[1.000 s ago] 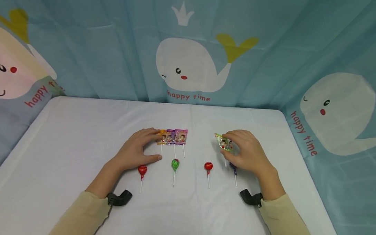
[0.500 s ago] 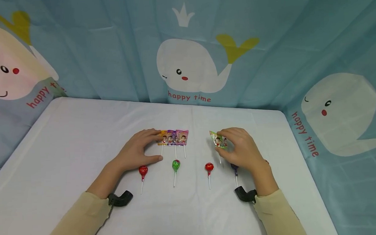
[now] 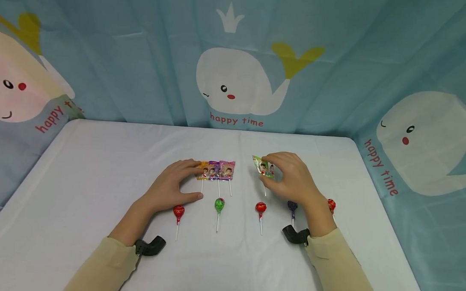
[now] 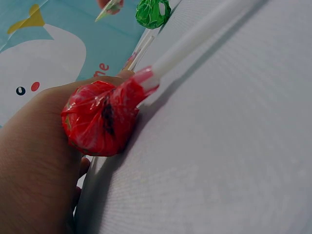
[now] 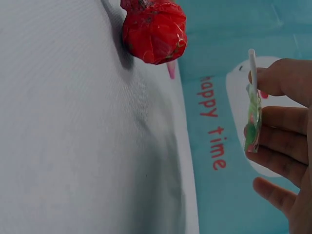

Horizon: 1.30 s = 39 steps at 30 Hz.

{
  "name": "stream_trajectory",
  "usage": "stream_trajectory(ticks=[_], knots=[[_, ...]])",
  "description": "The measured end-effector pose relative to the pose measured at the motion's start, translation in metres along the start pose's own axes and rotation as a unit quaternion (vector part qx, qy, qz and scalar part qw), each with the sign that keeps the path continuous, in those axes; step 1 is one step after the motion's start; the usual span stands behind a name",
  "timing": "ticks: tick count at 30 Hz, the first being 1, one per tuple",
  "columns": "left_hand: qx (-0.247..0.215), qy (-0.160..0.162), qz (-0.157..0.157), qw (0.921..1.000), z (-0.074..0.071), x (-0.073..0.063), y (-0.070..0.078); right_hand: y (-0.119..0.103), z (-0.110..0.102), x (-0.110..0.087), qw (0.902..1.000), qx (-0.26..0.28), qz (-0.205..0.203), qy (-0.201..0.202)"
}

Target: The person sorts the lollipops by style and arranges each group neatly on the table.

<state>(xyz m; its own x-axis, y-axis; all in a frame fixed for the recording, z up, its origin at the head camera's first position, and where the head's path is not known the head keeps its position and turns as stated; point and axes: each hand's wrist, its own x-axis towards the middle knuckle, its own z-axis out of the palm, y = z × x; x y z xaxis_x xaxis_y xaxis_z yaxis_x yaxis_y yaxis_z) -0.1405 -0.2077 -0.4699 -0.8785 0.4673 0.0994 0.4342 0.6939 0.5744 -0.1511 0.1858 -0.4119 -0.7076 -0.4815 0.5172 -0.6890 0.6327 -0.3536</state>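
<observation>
My right hand (image 3: 292,177) pinches a flat lollipop in a green wrapper (image 3: 263,166) between thumb and fingers, its white stick pointing down. In the right wrist view that lollipop (image 5: 253,122) is seen edge-on, held above the table. To the left, three flat lollipops lie side by side with sticks toward me: orange (image 3: 205,165), purple (image 3: 214,173) and pink (image 3: 228,170). My left hand (image 3: 169,187) rests beside this row, its fingers reaching over the orange one and its thumb extended near the sticks. A round red lollipop (image 4: 97,122) lies just below the left thumb.
Nearer me, a row of round lollipops lies on the white table (image 3: 102,167): red (image 3: 178,210), green (image 3: 219,203), another red (image 3: 261,207), dark purple (image 3: 292,206), and a red one (image 3: 331,204) beside the right wrist. A blue whale-print curtain (image 3: 146,80) borders the table.
My right hand has moved left and slightly away from me with the green-wrapped lollipop, closer to the flat row. The far-right red lollipop has come into view. My left hand stays put.
</observation>
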Motion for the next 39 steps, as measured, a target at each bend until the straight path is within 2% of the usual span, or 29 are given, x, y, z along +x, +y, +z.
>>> stream_trajectory(ticks=[9,29,39], knots=[[-0.001,-0.001,-0.002,1.0,-0.001,0.0,0.0,-0.006,0.005,0.008,0.9997,0.001,0.022,-0.007],[0.008,-0.004,0.0,1.0,-0.001,0.0,0.001,-0.018,0.023,0.024,0.9995,0.018,0.024,-0.011],[0.002,0.0,0.001,1.0,-0.004,0.0,0.003,-0.029,0.032,0.032,0.998,0.014,0.053,-0.03]])
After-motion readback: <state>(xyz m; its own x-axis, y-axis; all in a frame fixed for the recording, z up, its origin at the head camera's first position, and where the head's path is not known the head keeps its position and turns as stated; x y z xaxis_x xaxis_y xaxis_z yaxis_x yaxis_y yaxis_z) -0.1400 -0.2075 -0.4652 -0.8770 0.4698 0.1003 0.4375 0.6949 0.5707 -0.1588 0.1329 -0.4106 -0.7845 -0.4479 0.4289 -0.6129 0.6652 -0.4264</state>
